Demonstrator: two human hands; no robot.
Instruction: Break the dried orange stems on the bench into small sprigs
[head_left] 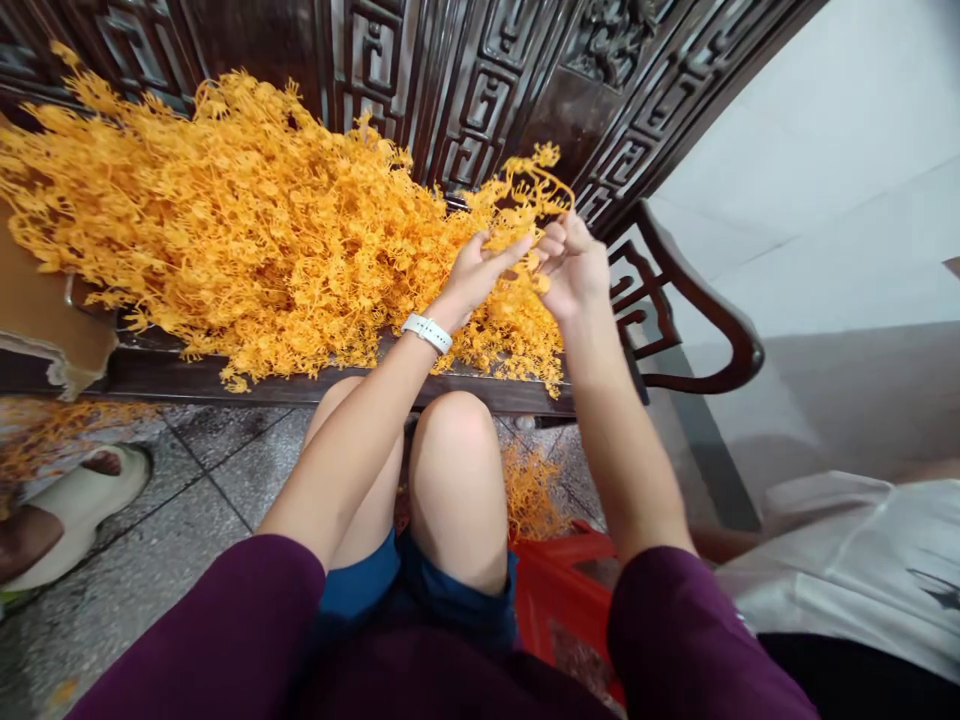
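A large heap of orange plastic sprigs point(285, 220) covers the dark wooden bench from the left to the middle. My right hand point(574, 265) is closed at the heap's right end, its fingertips pinching the curved stem of an orange sprig point(551, 185). Just left of it, my left hand point(480, 275), with a white watch on the wrist, has its fingers stretched out toward the right hand, over the orange pieces. Whether its palm touches any sprig is hidden.
The bench's carved back point(480, 100) rises behind the heap, with a curved armrest point(739, 350) at right. A torn cardboard box point(52, 310) is at left. Below are a red plastic stool point(562, 590), more orange sprigs point(532, 495) and another person's foot point(82, 510).
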